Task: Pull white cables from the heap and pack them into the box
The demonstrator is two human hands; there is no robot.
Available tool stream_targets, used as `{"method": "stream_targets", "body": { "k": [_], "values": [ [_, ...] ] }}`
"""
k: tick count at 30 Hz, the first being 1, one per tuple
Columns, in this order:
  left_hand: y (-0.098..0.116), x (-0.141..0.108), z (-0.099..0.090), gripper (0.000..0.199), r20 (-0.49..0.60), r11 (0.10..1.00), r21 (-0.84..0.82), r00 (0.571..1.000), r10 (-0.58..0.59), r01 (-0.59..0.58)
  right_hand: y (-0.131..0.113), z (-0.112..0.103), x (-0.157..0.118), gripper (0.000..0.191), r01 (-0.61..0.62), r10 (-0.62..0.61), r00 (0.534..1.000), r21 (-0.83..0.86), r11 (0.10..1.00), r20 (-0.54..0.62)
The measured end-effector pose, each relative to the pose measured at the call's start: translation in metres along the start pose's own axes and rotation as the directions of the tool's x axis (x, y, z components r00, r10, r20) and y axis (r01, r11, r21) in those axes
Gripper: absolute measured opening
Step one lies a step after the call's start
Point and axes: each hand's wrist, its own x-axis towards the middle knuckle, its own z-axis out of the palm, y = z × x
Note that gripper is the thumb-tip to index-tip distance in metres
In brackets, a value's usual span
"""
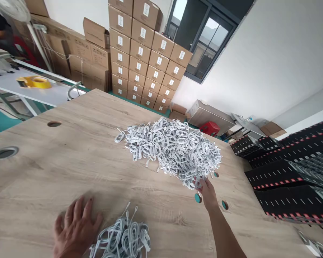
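Observation:
A large heap of coiled white cables (174, 143) lies on the wooden table (78, 161). At the near right edge of the heap my right hand (206, 191) is closed on one coiled cable (199, 181), which still touches the pile. My left hand (74, 227) rests flat on the table, fingers spread, holding nothing. Just right of it sits a smaller bunch of coiled cables (123, 236), partly cut off by the lower edge of the view.
Stacked cartons (148, 61) stand beyond the table's far edge. Black boxes (288, 179) with red marks line the right side. Round holes (5, 153) pierce the tabletop. A yellow tape dispenser (33, 82) lies on another table at left, near a person (0, 32).

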Motion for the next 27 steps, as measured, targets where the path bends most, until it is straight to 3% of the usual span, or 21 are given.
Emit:
{"method": "stream_targets", "body": {
  "k": [4,7,10,12,15,17,18,19,21,22,23,25,27],
  "values": [
    [-0.001,0.003,0.001,0.069,0.011,0.999,0.008,0.999,0.04,-0.04,-0.009,-0.006,-0.03,0.051,-0.129,0.108,0.99,0.27,0.954,0.089],
    [-0.001,0.006,0.004,0.068,0.021,0.997,0.069,1.0,0.022,-0.023,-0.019,-0.01,-0.054,0.045,-0.202,0.158,0.974,0.306,0.93,0.163],
    [-0.002,0.008,0.006,0.067,0.035,0.992,0.127,0.999,0.009,-0.013,-0.017,0.001,-0.089,0.039,-0.294,0.212,0.936,0.296,0.909,0.28],
    [-0.004,0.009,0.006,0.069,0.053,0.99,0.139,0.999,0.009,-0.017,-0.004,0.02,-0.121,0.038,-0.36,0.245,0.889,0.259,0.896,0.387],
    [-0.005,0.01,0.005,0.068,0.067,0.99,0.14,0.998,0.004,-0.013,0.03,0.055,-0.166,0.042,-0.39,0.284,0.75,0.053,0.919,0.597],
    [-0.004,0.01,0.004,0.067,0.058,0.991,0.134,0.998,0.008,-0.016,0.047,0.071,-0.175,0.042,-0.264,0.278,0.673,-0.129,0.956,0.685],
    [-0.004,0.01,0.004,0.067,0.052,0.992,0.129,0.999,0.013,-0.019,0.051,0.074,-0.17,0.041,-0.165,0.259,0.662,-0.2,0.966,0.704],
    [-0.003,0.009,0.003,0.067,0.045,0.992,0.122,0.999,0.013,-0.018,0.05,0.073,-0.159,0.039,-0.059,0.224,0.686,-0.254,0.966,0.692],
    [-0.001,0.008,0.002,0.066,0.032,0.994,0.107,0.999,0.007,-0.011,0.036,0.066,-0.119,0.038,0.128,0.095,0.816,-0.339,0.932,0.57],
    [-0.001,0.007,0.001,0.067,0.029,0.995,0.095,1.0,0.007,-0.01,0.025,0.061,-0.095,0.039,0.196,-0.004,0.898,-0.392,0.899,0.44],
    [0.0,0.006,0.0,0.068,0.028,0.997,0.081,1.0,0.01,-0.013,0.014,0.056,-0.069,0.044,0.232,-0.094,0.949,-0.468,0.853,0.3],
    [0.001,0.005,-0.001,0.069,0.028,0.998,0.059,1.0,0.014,-0.016,-0.005,0.051,-0.023,0.06,0.195,-0.171,0.98,-0.632,0.75,0.099],
    [0.001,0.005,-0.001,0.069,0.032,0.998,0.059,0.999,0.005,-0.007,-0.012,0.051,0.01,0.073,0.136,-0.149,0.988,-0.729,0.671,0.047]
  ]
}}
